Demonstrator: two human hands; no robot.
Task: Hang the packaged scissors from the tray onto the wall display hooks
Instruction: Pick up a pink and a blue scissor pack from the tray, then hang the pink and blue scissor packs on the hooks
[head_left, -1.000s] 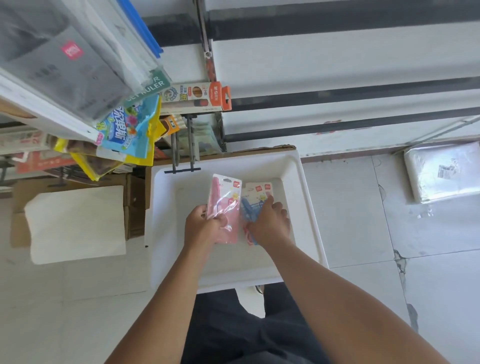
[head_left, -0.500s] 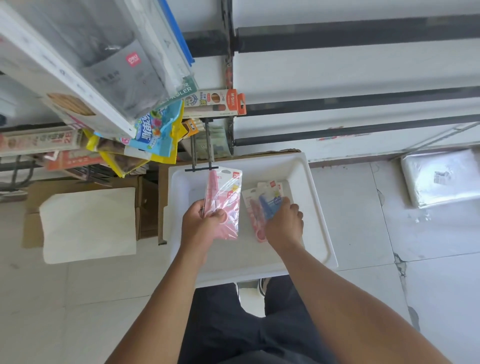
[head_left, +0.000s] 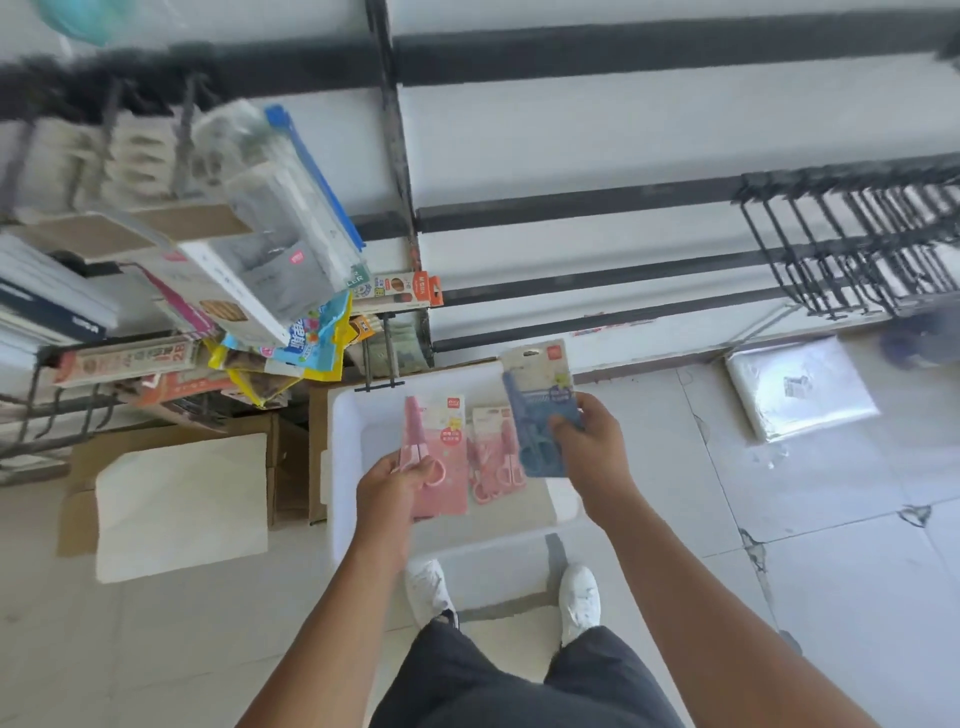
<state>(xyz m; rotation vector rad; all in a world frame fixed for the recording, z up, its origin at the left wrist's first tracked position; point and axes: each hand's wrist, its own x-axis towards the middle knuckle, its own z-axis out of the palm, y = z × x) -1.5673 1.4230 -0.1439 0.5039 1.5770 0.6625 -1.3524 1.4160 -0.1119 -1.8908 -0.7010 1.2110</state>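
A white tray (head_left: 344, 467) sits on the floor in front of my feet. My left hand (head_left: 395, 480) grips a pack of pink scissors (head_left: 441, 457) over the tray's left half. My right hand (head_left: 592, 441) holds a pack of blue scissors (head_left: 540, 405) lifted above the tray's right side. Another pink scissors pack (head_left: 493, 457) lies flat in the tray between my hands. A row of bare black display hooks (head_left: 852, 244) juts from the white slat wall at the upper right.
Hanging stationery packs (head_left: 270, 249) crowd the wall on the left, above cardboard boxes (head_left: 176, 488) on the floor. A short black hook (head_left: 379, 364) sticks out just behind the tray. A plastic-wrapped white bundle (head_left: 800, 389) lies on the tiles at right.
My right hand has picked the blue scissors pack out of the tray and raised it. The camera has tilted up, bringing the bare hooks at right into view.
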